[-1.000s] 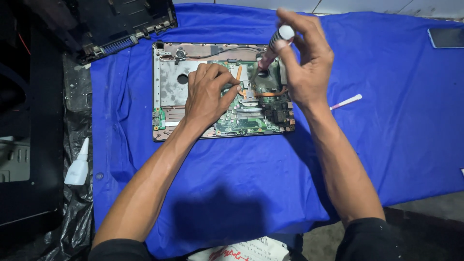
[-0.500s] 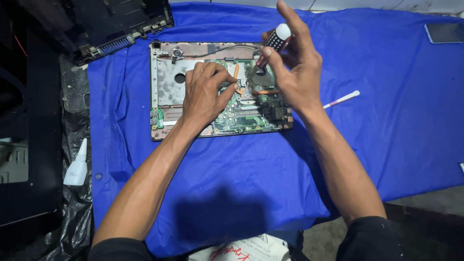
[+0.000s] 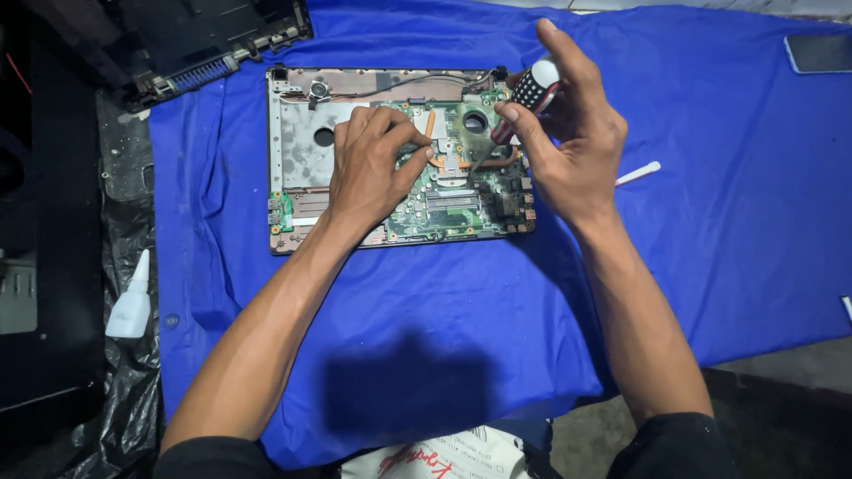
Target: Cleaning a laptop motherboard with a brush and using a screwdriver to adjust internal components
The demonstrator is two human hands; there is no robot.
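Note:
An opened laptop base (image 3: 297, 146) lies on a blue cloth (image 3: 426, 310), its green motherboard (image 3: 453, 208) and copper heat pipe (image 3: 432, 124) exposed. My left hand (image 3: 373, 168) rests flat on the board, fingertips pressing by the heat pipe. My right hand (image 3: 568, 133) grips a screwdriver (image 3: 532, 89) with a black and white handle, its tip down on the board beside the round fan opening (image 3: 476, 121).
A black laptop cover (image 3: 204, 40) lies at the top left. A small white glue bottle (image 3: 131, 297) stands on black plastic at the left. A white plastic pry stick (image 3: 637, 174) lies right of my hand. A phone (image 3: 818, 51) sits at the top right.
My right hand with the screwdriver has shifted slightly and turned on the handle; my left hand stays pressed on the board. The view has drifted a little.

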